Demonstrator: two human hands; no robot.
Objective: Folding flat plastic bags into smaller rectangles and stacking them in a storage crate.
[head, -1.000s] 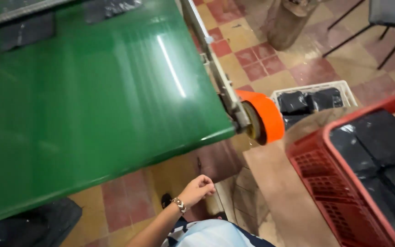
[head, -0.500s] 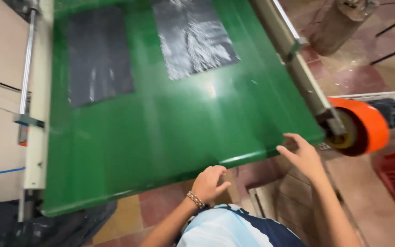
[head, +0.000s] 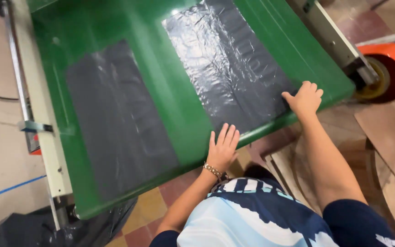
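Both hands have come up onto the belt since the earlier frame, and the two bags have travelled nearer its end. Right hand lies fingers curled on the near right corner of the right bag; pinch or not, cannot tell. Left hand rests flat, fingers spread, holding nothing, at the belt's edge beside that bag. Left bag lies flat on the belt, untouched. Orange roller sits off the belt's right end.

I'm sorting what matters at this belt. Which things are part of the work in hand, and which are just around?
In hand: left hand, right hand, right black plastic sheet, green belt.

Around: left black plastic sheet, orange roller, black bag on the floor.
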